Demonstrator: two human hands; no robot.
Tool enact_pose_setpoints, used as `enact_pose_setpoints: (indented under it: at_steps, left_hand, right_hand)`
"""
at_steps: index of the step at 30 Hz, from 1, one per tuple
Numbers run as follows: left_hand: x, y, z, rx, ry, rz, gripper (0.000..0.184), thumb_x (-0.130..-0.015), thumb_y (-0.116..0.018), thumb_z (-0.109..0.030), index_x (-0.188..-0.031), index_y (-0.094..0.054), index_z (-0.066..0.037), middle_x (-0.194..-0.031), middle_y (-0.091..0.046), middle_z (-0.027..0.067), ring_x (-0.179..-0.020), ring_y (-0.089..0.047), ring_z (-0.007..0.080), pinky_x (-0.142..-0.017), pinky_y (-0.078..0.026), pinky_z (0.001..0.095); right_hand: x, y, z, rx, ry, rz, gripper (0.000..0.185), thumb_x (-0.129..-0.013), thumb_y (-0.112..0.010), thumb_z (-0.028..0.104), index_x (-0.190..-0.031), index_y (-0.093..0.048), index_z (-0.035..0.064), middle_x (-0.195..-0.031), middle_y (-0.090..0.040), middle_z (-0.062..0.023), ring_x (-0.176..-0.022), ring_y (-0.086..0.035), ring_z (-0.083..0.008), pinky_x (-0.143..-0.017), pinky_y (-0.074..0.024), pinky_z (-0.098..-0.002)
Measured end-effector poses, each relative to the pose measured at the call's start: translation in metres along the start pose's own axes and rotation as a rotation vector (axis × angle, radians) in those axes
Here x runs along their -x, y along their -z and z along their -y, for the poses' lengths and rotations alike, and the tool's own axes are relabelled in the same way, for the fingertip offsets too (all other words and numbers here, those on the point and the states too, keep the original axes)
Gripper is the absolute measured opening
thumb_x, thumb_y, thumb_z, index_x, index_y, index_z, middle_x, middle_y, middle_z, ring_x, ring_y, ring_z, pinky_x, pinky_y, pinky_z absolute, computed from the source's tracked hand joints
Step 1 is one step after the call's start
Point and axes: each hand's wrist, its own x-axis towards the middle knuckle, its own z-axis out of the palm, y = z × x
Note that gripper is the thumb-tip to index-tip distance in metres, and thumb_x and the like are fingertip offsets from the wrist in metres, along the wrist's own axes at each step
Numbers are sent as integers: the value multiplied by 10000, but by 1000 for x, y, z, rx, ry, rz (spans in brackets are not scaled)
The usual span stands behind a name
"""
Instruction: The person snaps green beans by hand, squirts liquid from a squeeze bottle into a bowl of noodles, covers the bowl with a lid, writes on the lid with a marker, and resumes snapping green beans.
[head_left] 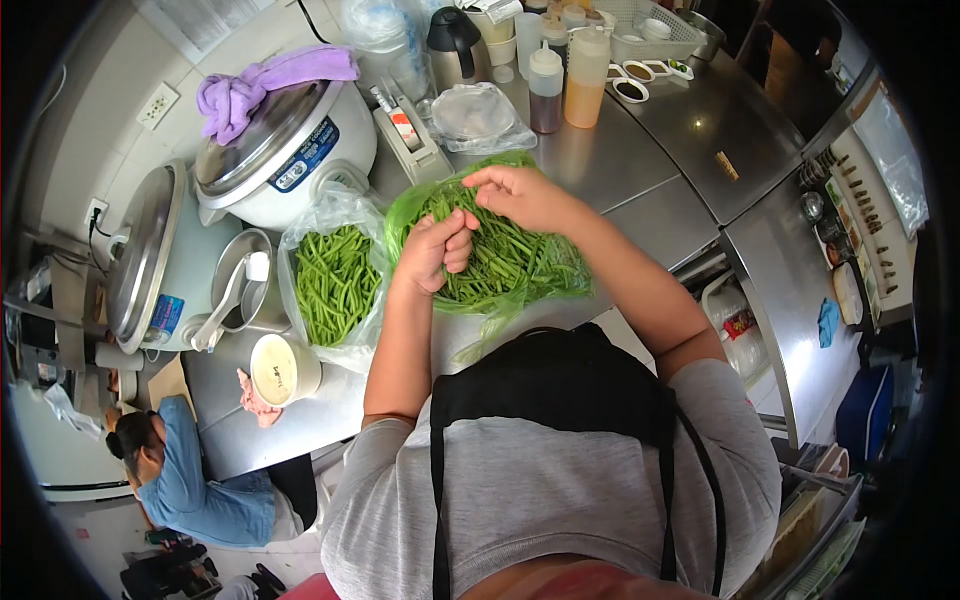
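Long green beans fill an open green plastic bag (540, 270) on the steel counter. Over the bag's left part, my left hand (437, 250) is closed with its fingers curled round some green beans. My right hand (513, 195) is just to its right, above the back of the bag, thumb and fingers pinched together; whatever is between them is too small to name. To the left, touching the green bag, stands a clear plastic bag with short cut green beans (335, 285).
Two large rice cookers, one with a purple towel (270, 88), stand at the left. A white tub (285, 370) and a metal pot (247, 285) are near them. Squeeze bottles (587, 78) and a tape dispenser (412, 140) stand behind the bags. Another person (205, 490) is at lower left.
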Motion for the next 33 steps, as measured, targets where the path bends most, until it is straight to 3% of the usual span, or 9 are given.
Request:
enact_pose_setpoints:
  at_steps: [2,5,8,11,14,17,23,26,33]
  left_hand:
    - [1,1,0,0,49,81,204,-858,-442,-219,-794,-510,-37,-485,-317,-43,-373,-279,51,-323,-207,185]
    - [-1,4,4,36,86,163,205,-858,-439,-224,-795,-510,-43,-486,-317,-45,-375,-279,51,-325,-207,185]
    - [-4,2,4,102,100,125,204,-859,-440,-233,-784,-504,-54,-491,-321,-44,-379,-281,55,-328,-210,188]
    - [-10,0,10,128,96,24,207,-860,-441,-245,-767,-493,-68,-498,-328,-43,-383,-285,59,-330,-220,192]
    - [-12,-3,12,150,48,-52,210,-850,-467,-247,-747,-487,-65,-500,-347,-40,-380,-301,66,-336,-240,198]
    - [-13,2,15,144,-25,-131,188,-848,-476,-243,-766,-484,-74,-507,-345,-41,-385,-300,66,-342,-245,199]
    - [-18,10,21,127,-150,-315,140,-836,-497,-201,-827,-505,-61,-559,-393,-27,-419,-334,68,-371,-273,199]
    - [-19,7,25,11,-179,-396,146,-832,-498,-185,-876,-519,-47,-622,-467,-6,-443,-368,75,-391,-300,203]
    - [-22,-10,28,-346,-197,-369,141,-818,-497,-126,-924,-534,-40,-690,-537,10,-456,-412,67,-388,-311,192]
  right_hand:
    - [-3,2,6,-139,-135,85,168,-804,-504,107,-927,-543,0,-779,-541,12,-670,-467,-44,-607,-394,-188]
    - [-3,0,4,-212,-142,153,136,-815,-503,131,-868,-540,10,-741,-533,16,-661,-456,-41,-596,-390,-191]
    - [-2,-6,-1,-20,70,1,118,-789,-530,146,-797,-536,29,-726,-558,-15,-622,-499,-107,-576,-408,-249]
    - [4,-12,7,841,371,-263,178,-769,-533,208,-794,-547,32,-727,-576,-97,-644,-557,-220,-582,-433,-344]
    - [3,-8,-7,985,192,-288,189,-748,-531,232,-766,-569,48,-759,-585,-126,-708,-562,-293,-615,-440,-391]
    - [7,-1,-16,1031,-236,-4,199,-736,-544,254,-744,-591,60,-754,-595,-119,-720,-578,-281,-617,-450,-387]
    - [13,-7,-45,945,-262,64,198,-712,-594,244,-769,-587,54,-719,-590,-107,-669,-575,-237,-585,-440,-336]
    - [8,-5,-50,402,-155,-100,150,-730,-556,172,-773,-578,30,-711,-592,-107,-639,-579,-210,-571,-445,-319]
    - [-1,-8,-39,-47,-45,-94,131,-749,-526,84,-845,-533,-5,-674,-562,-30,-592,-510,-79,-540,-411,-228]
